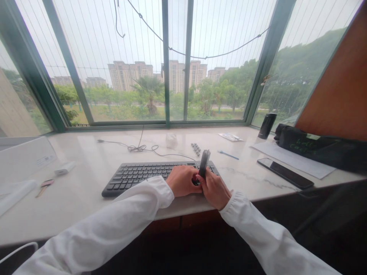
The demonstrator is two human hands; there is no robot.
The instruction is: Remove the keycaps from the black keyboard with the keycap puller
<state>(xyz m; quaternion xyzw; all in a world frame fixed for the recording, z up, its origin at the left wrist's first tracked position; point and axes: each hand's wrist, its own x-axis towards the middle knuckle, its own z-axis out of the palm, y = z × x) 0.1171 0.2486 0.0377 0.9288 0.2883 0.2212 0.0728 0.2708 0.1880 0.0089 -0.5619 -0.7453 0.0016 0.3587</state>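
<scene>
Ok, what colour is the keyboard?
The keyboard is black, best seen in the head view.

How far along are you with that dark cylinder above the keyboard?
Done: the dark metal cylinder is up off the black keyboard, upright in the right hand. In hand: the left hand is at its lower end, by a round black piece. Left: that piece sits against the cylinder; whether attached, I cannot tell.

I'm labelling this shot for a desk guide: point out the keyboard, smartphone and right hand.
Keyboard [134, 177]: head view, on its left keys.
Smartphone [285, 173]: head view, on its dark screen.
Right hand [214, 190]: head view, on its back.
</scene>
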